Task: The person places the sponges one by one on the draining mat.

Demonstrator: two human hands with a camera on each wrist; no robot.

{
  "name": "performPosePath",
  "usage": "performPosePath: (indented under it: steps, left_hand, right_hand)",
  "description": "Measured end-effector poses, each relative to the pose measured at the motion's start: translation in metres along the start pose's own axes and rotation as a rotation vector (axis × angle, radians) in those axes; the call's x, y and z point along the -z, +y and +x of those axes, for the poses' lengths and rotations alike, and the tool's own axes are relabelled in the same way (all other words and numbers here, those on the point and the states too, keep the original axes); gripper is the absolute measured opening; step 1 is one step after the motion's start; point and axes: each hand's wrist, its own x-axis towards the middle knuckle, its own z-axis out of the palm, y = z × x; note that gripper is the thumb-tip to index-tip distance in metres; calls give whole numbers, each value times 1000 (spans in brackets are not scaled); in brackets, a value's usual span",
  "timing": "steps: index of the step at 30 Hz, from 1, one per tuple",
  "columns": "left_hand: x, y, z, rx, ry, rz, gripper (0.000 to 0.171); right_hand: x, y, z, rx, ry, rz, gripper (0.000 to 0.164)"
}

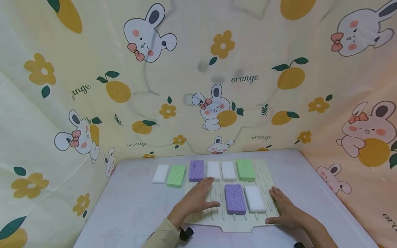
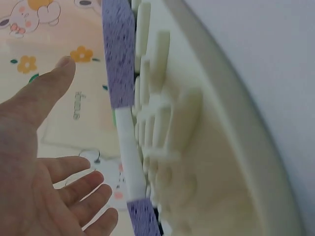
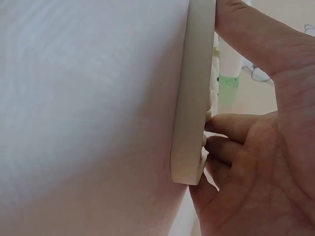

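A cream ridged board [image 1: 237, 225] lies on the table, bearing several sponges. On its front part sit a purple sponge [image 1: 235, 199] and a white sponge [image 1: 255, 199]. The back row has a purple sponge [image 1: 196, 171], two white ones [image 1: 213, 168] [image 1: 228, 171] and a green one [image 1: 245, 169]. My left hand [image 1: 195, 201] hovers over the board's left side, fingers spread, holding nothing; the left wrist view shows its palm apart from the sponges. At the board's right edge rests my right hand [image 1: 286, 210], its thumb and fingertips touching the board [image 3: 192, 108] in the right wrist view.
Left of the board, directly on the table [image 1: 124, 206], lie another white sponge [image 1: 160, 173] and another green sponge [image 1: 176, 176]. A patterned cloth [image 1: 186, 75] with rabbits and oranges hangs behind the table and at both sides.
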Motion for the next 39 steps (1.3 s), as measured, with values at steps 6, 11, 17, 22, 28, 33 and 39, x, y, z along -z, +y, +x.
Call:
performPosePath:
  steps: [6,11,17,22,28,33,39]
  left_hand:
    - [12,-19,-7,23,34,-55,102]
    - [18,-37,-14,40,55,-81,98]
    - [28,-54,-22,48,86,-106,96]
    - [37,-65,-28,87,92,-113,96]
    - [47,-82,-35,124,103,-119,98]
    - [56,-96,-39,177,108,-136,99]
    - [64,-114,-42,205,142,-147,99]
  right_hand:
    - [1,-1,0,-3,2,-7,131]
    - [2,-1,1,4,-3,-10,129]
    - [2,-1,0,21,3,-17,127]
    - [3,-1,1,25,5,-17,126]
    - [0,2,1,25,-3,-3,127]
    - [-1,3,0,38,-1,-2,126]
    - [-1,2,1,50,15,-3,124]
